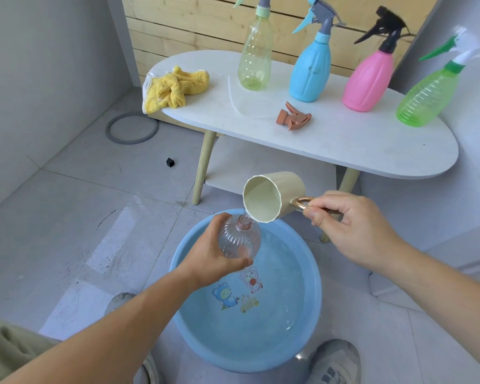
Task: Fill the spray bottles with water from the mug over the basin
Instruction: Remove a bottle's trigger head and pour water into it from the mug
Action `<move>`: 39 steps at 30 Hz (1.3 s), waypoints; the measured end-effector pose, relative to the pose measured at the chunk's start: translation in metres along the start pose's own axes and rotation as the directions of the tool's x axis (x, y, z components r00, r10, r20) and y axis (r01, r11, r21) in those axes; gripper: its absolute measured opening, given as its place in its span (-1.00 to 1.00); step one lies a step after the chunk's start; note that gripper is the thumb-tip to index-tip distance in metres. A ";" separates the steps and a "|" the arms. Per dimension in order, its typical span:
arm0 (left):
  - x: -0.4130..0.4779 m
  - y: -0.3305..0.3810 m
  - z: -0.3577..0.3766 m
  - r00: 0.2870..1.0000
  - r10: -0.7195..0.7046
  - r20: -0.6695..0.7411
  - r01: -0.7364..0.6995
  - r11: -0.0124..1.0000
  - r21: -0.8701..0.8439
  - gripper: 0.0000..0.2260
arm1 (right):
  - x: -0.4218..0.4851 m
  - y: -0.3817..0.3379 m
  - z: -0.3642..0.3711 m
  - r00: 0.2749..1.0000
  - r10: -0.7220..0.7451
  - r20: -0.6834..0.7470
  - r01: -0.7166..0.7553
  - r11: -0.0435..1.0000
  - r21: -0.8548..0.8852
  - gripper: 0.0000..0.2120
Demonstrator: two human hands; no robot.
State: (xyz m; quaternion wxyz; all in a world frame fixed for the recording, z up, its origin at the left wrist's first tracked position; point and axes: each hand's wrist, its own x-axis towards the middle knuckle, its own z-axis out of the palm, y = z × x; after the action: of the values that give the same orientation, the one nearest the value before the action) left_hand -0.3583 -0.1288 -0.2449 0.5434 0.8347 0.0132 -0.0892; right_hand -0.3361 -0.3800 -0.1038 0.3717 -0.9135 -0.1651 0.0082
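The left hand (pixel 214 253) reaches in from the near left, forearm bare and stretched over the rim of the blue basin (pixel 302 314). Its fingers curl round the body of a clear ribbed bottle (pixel 239 241) from the left and beneath, with the thumb laid across the bottle's near side. The bottle has no spray head. It is held above the far part of the basin and tilts so that its open neck points up and to the right.

The right hand (pixel 352 225) comes in from the near right, with the wrist bent inward. Its thumb and curled fingers pinch the gold ring handle of a cream mug (pixel 272 198). The mug is tipped far over, its mouth facing left and toward the camera and its lowest lip just above the bottle's neck. A thin thread of water runs between the two. Water lies in the basin over cartoon pictures on its bottom.

Beyond the basin stands a white oval table (pixel 344 145). In a row on it, left to right, stand a pale yellow-green spray bottle (pixel 254 59), a blue one (pixel 311 70), a pink one (pixel 367 81) and a green one (pixel 427 98), all with their heads on. A brown spray head (pixel 293 117) lies loose near the blue bottle. A yellow cloth (pixel 172 90) sits crumpled at the table's left end.
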 end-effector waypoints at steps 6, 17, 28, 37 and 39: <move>-0.001 -0.001 -0.001 1.000 -0.003 0.006 0.003 1.000 0.007 -0.17 | 0.001 -0.001 0.000 1.000 -0.022 -0.011 0.022 0.999 -0.025 -0.87; -0.002 0.000 0.000 1.000 -0.014 0.002 0.014 1.000 0.027 -0.15 | 0.002 0.002 -0.001 0.998 -0.070 -0.005 0.069 0.994 -0.087 -0.84; -0.003 0.001 0.000 1.000 -0.026 0.002 0.026 0.999 0.027 -0.14 | 0.003 0.003 -0.001 0.991 -0.130 -0.004 0.128 0.979 -0.157 -0.84; -0.002 0.000 0.000 1.000 -0.020 0.003 0.020 0.999 0.038 -0.14 | 0.005 0.006 0.001 0.978 -0.207 -0.013 0.199 0.956 -0.217 -0.83; -0.002 0.000 0.000 1.000 -0.020 0.004 0.020 0.999 0.034 -0.14 | 0.005 0.007 0.001 0.976 -0.216 -0.010 0.208 0.952 -0.226 -0.81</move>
State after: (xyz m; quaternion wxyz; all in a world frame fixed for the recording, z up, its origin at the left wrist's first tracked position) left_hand -0.3607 -0.1285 -0.2448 0.5283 0.8433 0.0188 -0.0965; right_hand -0.3296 -0.3821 -0.1086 0.2681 -0.9265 -0.2556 -0.0660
